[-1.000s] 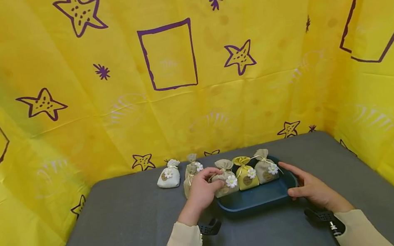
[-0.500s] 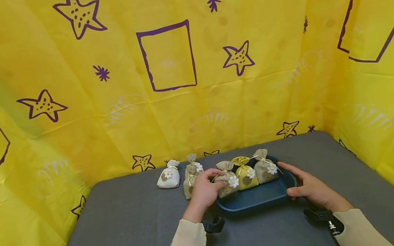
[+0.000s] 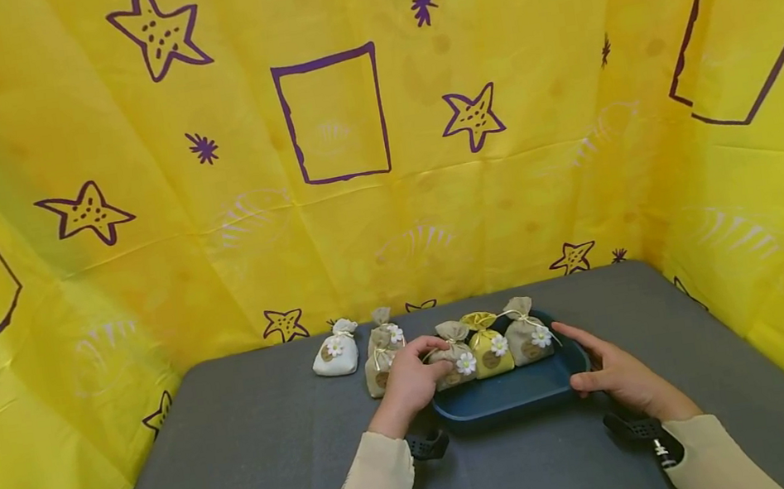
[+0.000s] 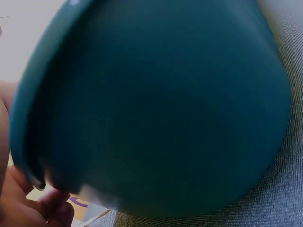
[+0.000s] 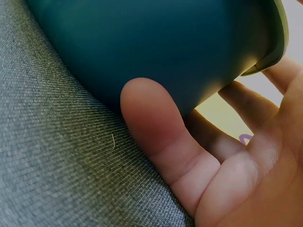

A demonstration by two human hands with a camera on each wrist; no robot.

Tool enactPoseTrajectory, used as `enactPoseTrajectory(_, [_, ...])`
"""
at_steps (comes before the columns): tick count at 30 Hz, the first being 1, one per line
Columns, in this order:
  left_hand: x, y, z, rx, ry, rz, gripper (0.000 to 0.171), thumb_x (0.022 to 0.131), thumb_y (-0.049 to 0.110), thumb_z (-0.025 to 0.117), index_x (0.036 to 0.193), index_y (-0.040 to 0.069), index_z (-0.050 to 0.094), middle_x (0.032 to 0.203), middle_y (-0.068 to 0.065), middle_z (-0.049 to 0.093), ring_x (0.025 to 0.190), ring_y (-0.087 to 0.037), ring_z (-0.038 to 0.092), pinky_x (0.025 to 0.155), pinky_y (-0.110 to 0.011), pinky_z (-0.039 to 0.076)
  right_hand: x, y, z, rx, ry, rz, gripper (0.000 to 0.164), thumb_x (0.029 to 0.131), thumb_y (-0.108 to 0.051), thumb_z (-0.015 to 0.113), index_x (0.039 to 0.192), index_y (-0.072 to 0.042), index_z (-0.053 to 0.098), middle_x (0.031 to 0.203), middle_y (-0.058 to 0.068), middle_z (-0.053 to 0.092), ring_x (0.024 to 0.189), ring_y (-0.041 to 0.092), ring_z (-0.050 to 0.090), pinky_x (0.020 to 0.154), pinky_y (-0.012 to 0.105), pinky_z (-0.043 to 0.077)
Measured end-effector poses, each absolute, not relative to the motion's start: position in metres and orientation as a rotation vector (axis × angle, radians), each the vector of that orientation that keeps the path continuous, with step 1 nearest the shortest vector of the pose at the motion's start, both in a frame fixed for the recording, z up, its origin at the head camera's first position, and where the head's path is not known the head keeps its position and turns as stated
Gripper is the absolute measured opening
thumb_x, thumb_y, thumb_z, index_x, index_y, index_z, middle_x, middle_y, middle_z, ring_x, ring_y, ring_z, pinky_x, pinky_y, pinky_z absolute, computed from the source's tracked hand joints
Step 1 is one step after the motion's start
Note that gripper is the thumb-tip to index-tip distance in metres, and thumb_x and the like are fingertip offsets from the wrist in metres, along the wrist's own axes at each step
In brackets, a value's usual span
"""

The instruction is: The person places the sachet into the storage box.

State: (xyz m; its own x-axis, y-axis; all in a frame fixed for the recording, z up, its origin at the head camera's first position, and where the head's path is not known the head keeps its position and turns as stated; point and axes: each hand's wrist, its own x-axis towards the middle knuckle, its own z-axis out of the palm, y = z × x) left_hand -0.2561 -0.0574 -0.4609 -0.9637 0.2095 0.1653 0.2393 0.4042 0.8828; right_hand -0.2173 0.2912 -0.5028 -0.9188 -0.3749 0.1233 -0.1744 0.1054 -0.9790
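A blue oval-cornered tray (image 3: pixel 514 394) holds a row of small drawstring sachets with white flowers. My left hand (image 3: pixel 409 377) pinches the beige sachet (image 3: pixel 460 367) at the tray's left end, thumb in front and fingers near its neck. Beside it stand a yellow sachet (image 3: pixel 490 354) and a grey-beige sachet (image 3: pixel 529 342). My right hand (image 3: pixel 620 378) grips the tray's right end; in the right wrist view its thumb (image 5: pixel 151 116) presses the outer wall, other fingers round the far side. The tray wall (image 4: pixel 175 109) fills the left wrist view and hides the held sachet.
Left of the tray, two more beige sachets, a front one (image 3: pixel 380 373) and a back one (image 3: pixel 383 331), stand on the grey table (image 3: pixel 264 455). A white sachet (image 3: pixel 336 354) lies farther left. Yellow patterned cloth (image 3: pixel 353 233) hangs behind the table and at both sides.
My left hand has shifted slightly right with the beige sachet, bringing it closer to the yellow one and more upright. My right hand and the tray have stayed put.
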Motion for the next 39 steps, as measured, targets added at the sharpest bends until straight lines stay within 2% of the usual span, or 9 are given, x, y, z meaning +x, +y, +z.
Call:
enactPoseTrajectory(7, [-0.257, -0.057, -0.462, -0.398, -2.612, -1.581, 0.023, 0.089, 0.013, 0.074, 0.111, 0.016, 0.073, 0.116, -0.002, 0.066, 0.106, -0.024, 0.058, 0.088, -0.044, 0.046, -0.217, 0.289, -0.503, -0.546, 2.210, -1.922, 0.082, 0.092, -0.013, 0.071, 0.158, -0.009, 0.024, 0.149, 0.028, 0.025, 0.083, 0.032, 0.058, 0.068, 0.039, 0.055])
enactPoseTrajectory(15, [-0.252, -0.059, -0.458, -0.377, -2.567, -1.635, 0.023, 0.088, 0.013, 0.075, 0.110, 0.015, 0.073, 0.123, -0.006, 0.062, 0.120, -0.031, 0.053, 0.098, -0.053, 0.040, -0.218, 0.290, -0.503, -0.540, 2.218, -1.917, 0.083, 0.091, -0.015, 0.073, 0.158, -0.010, 0.024, 0.151, 0.027, 0.021, 0.085, 0.033, 0.058, 0.068, 0.039, 0.055])
enactPoseTrajectory(20, [-0.250, -0.062, -0.455, -0.375, -2.514, -1.643, 0.022, 0.086, 0.010, 0.076, 0.108, 0.010, 0.073, 0.121, -0.007, 0.062, 0.121, -0.033, 0.052, 0.101, -0.055, 0.038, -0.219, 0.290, -0.504, -0.537, 2.217, -1.920, 0.083, 0.091, -0.015, 0.073, 0.158, -0.010, 0.025, 0.153, 0.026, 0.018, 0.083, 0.032, 0.058, 0.068, 0.039, 0.055])
enactPoseTrajectory(26, [-0.244, -0.069, -0.451, -0.380, -2.490, -1.631, 0.023, 0.086, 0.012, 0.077, 0.109, 0.006, 0.073, 0.117, -0.006, 0.064, 0.110, -0.037, 0.055, 0.091, -0.051, 0.042, -0.218, 0.289, -0.503, -0.539, 2.207, -1.921, 0.083, 0.091, -0.013, 0.072, 0.158, -0.006, 0.023, 0.153, 0.028, 0.017, 0.079, 0.030, 0.059, 0.068, 0.037, 0.055])
enactPoseTrajectory(29, [-0.237, -0.076, -0.450, -0.389, -2.474, -1.673, 0.025, 0.087, 0.013, 0.077, 0.110, 0.006, 0.072, 0.119, -0.007, 0.063, 0.109, -0.040, 0.053, 0.090, -0.052, 0.042, -0.217, 0.288, -0.502, -0.545, 2.191, -1.928, 0.084, 0.091, -0.012, 0.072, 0.157, -0.005, 0.021, 0.153, 0.029, 0.016, 0.076, 0.028, 0.059, 0.067, 0.037, 0.055])
enactPoseTrajectory(33, [-0.230, -0.091, -0.447, -0.366, -2.474, -1.701, 0.025, 0.089, 0.013, 0.075, 0.113, 0.008, 0.071, 0.129, -0.008, 0.059, 0.120, -0.041, 0.051, 0.097, -0.058, 0.039, -0.217, 0.288, -0.502, -0.565, 2.176, -1.943, 0.084, 0.091, -0.010, 0.072, 0.157, -0.003, 0.020, 0.152, 0.031, 0.015, 0.072, 0.028, 0.059, 0.066, 0.036, 0.055])
enactPoseTrajectory(39, [-0.226, -0.116, -0.441, -0.278, -2.445, -1.702, 0.023, 0.091, 0.011, 0.073, 0.114, 0.012, 0.072, 0.129, -0.007, 0.060, 0.110, -0.038, 0.054, 0.088, -0.051, 0.045, -0.217, 0.289, -0.502, -0.589, 2.177, -1.957, 0.082, 0.092, -0.007, 0.071, 0.156, -0.001, 0.021, 0.153, 0.031, 0.013, 0.071, 0.028, 0.059, 0.066, 0.036, 0.054])
